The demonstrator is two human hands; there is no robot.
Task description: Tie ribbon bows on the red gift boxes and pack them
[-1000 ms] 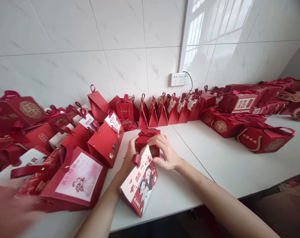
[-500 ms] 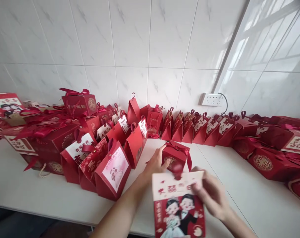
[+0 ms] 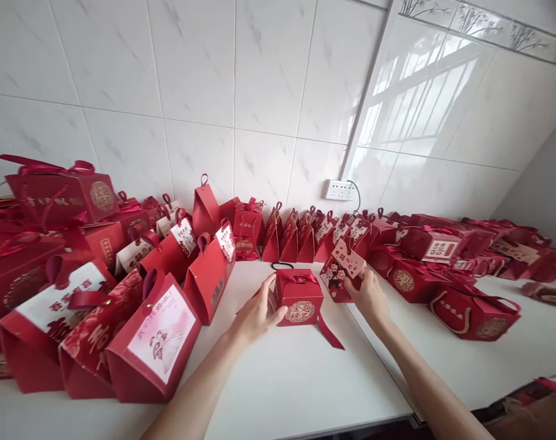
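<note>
A small red ribbon-tied gift box [image 3: 300,299] stands on the white table [image 3: 282,379] in the middle. My left hand [image 3: 255,316] grips its left side. My right hand [image 3: 368,296] reaches further back and holds a red triangular gift bag with a cartoon couple on it [image 3: 341,273], set down at the end of the row of similar bags [image 3: 305,229] along the wall. A loose red ribbon end [image 3: 330,333] trails from the box toward me.
Larger red gift bags [image 3: 153,333] crowd the left side. Flat red boxes with rope handles [image 3: 470,308] fill the right. A wall socket with a cable [image 3: 338,190] sits above the row. A thin black loop [image 3: 282,266] lies behind the box.
My right hand carried the cartoon bag from close in front of me out to the row at the back. My left hand stayed on the small box. The camera turned right.
</note>
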